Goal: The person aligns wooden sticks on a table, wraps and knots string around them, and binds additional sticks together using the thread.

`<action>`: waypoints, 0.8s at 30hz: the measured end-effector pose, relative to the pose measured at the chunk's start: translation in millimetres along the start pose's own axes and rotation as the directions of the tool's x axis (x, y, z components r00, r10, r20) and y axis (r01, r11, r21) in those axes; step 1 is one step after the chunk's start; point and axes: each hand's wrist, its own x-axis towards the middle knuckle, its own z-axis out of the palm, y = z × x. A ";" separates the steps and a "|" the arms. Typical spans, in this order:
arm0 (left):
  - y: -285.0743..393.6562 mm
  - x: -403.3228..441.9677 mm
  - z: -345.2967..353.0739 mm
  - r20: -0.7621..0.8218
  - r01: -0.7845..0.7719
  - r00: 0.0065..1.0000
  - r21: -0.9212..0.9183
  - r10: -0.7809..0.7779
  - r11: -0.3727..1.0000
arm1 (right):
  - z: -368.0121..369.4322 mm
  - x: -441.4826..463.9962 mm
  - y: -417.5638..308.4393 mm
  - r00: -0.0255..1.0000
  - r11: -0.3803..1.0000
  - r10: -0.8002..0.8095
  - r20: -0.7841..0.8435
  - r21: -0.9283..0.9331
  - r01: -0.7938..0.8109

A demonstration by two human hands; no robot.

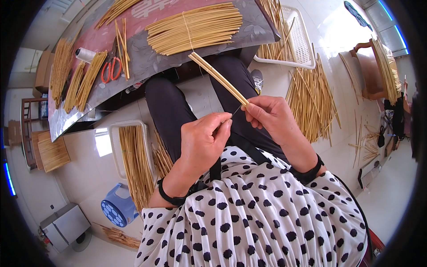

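My right hand [267, 116] pinches the near end of a few straw stalks [218, 79], which slant away toward the table. Between the thumb and fingers of my left hand [205, 135] is a thin dark needle [237, 111], its far end at the stalks beside my right thumb. A row of stalks joined into a mat [193, 29] lies on the table edge ahead. Pale thread [187, 29] crosses that mat and runs down to the far end of the held stalks.
Orange-handled scissors [111, 70], a thread spool [85, 55] and stalk bundles [91, 80] lie on the covered table [133, 62]. White baskets of stalks stand at right [302, 40] and left [116, 147]. Loose stalks [313, 102] cover floor at right; a blue stool [119, 204] stands left.
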 end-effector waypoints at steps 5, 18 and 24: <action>-4.1 0.5 -1.0 0.009 -0.028 1.000 0.051 0.027 0.998 | -0.6 -0.5 1.3 1.000 0.999 -0.028 0.008 0.022 0.028; -4.7 1.2 0.9 -0.026 -0.040 0.999 0.013 0.040 0.999 | 3.0 -3.2 -2.8 0.997 0.997 -0.078 0.023 0.013 0.078; -3.6 0.4 5.7 -0.049 -0.002 0.999 -0.039 0.000 0.999 | 6.3 -2.9 -1.8 0.990 0.978 -0.142 0.010 -0.154 0.142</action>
